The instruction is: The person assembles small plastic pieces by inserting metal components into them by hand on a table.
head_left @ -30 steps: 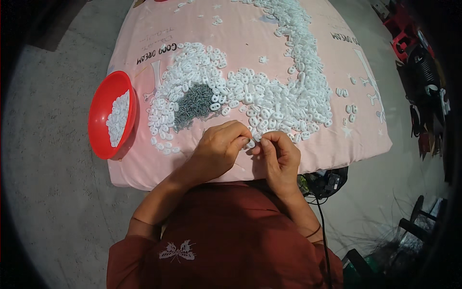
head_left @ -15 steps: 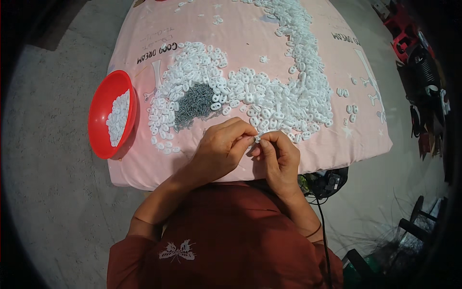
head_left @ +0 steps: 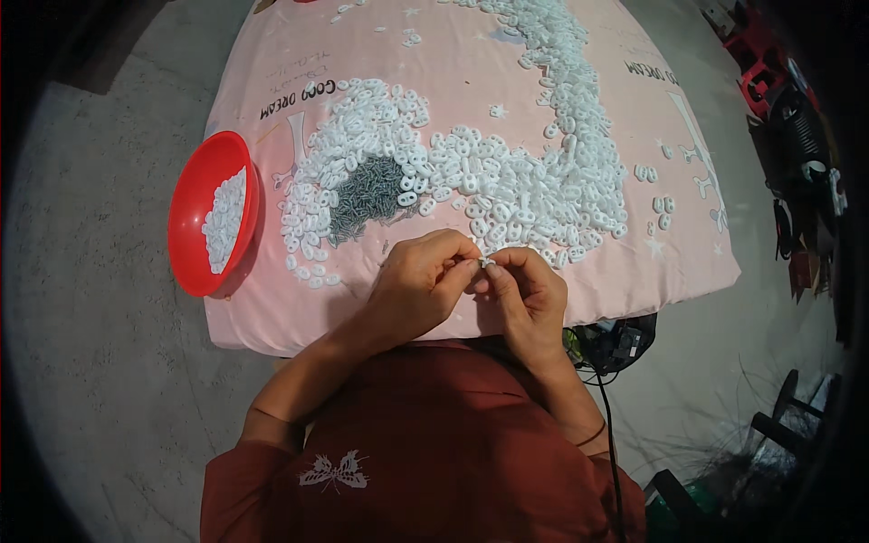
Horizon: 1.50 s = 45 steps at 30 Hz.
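A plain grey floor (head_left: 118, 271) surrounds a tabletop (head_left: 272, 312) draped in pink cloth printed with stars, bones and dark lettering. Near its front edge, in front of the wearer, a small white piece (head_left: 487, 261) sits between the fingertips of both hands, mostly hidden by them. The left hand (head_left: 421, 281) pinches it with thumb and forefinger nearly together; the right hand (head_left: 534, 294) meets it from the other side in a similarly narrow pinch, the two sets of fingertips almost touching.

Just beyond the fingers lies a broad heap of white two-holed pieces (head_left: 525, 195), rounded and oblong, which runs on to the far edge in a long band. Another part of it curves around a pile of grey screws (head_left: 369, 195), left of the hands. At the left edge stands a tilted red bowl (head_left: 187, 213) with more white pieces (head_left: 226, 222) inside. A few loose pieces (head_left: 665, 205) lie apart on the right.

Nearer the camera is a dark red shirt (head_left: 416, 425) with a pale butterfly print. A black cable (head_left: 609, 425) hangs to its right, and a red plastic stool (head_left: 759, 54) stands far right.
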### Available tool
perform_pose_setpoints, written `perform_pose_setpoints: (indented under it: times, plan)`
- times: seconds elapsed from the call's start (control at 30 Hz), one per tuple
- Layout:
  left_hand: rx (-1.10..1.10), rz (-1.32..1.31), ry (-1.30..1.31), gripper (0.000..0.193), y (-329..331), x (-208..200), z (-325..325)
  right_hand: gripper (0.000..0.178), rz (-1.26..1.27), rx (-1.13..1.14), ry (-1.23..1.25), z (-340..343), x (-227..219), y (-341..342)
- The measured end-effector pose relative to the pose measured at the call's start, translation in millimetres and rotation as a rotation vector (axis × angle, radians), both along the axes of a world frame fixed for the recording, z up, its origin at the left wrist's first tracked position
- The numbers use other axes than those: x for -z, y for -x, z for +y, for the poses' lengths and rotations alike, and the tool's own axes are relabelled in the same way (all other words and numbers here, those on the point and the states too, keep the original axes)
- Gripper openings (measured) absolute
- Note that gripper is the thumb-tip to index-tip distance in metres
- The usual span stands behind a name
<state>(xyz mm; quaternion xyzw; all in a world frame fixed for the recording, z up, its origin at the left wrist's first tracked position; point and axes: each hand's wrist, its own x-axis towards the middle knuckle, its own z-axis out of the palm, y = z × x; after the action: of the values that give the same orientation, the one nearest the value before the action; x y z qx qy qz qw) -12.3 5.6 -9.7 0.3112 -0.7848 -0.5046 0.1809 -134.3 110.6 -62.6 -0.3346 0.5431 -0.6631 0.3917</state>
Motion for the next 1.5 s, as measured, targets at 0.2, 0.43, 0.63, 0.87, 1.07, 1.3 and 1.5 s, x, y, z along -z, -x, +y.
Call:
perform_pose_setpoints:
  times: [0.2,0.43,0.63,0.87,1.07,1.3,1.5]
  plan:
    - [0.059,0.11,0.24,0.003,-3,12,1,0.009,-0.043,-0.021,0.014,1,-6,1]
    - [0.036,0.083,0.369,0.003,-12,11,-3,0.01,-0.127,-0.033,0.036,3,3,-2]
    - [-0.181,-0.105,0.4,0.004,-61,2,-53,0.011,-0.135,-0.014,0.054,3,-3,0]
    - [-0.105,-0.159,0.488,0.001,-75,7,-49,0.011,-0.13,0.006,0.068,3,-2,0]
    - [-0.082,-0.172,0.538,0.003,-73,9,-46,0.012,-0.174,0.018,0.059,5,0,-2]
    - [-0.085,-0.213,0.548,0.004,-70,9,-43,0.013,-0.147,0.009,0.059,5,1,-2]
    - [-0.028,-0.193,0.614,0.005,-69,13,-45,0.013,-0.14,-0.004,0.068,5,-1,-2]
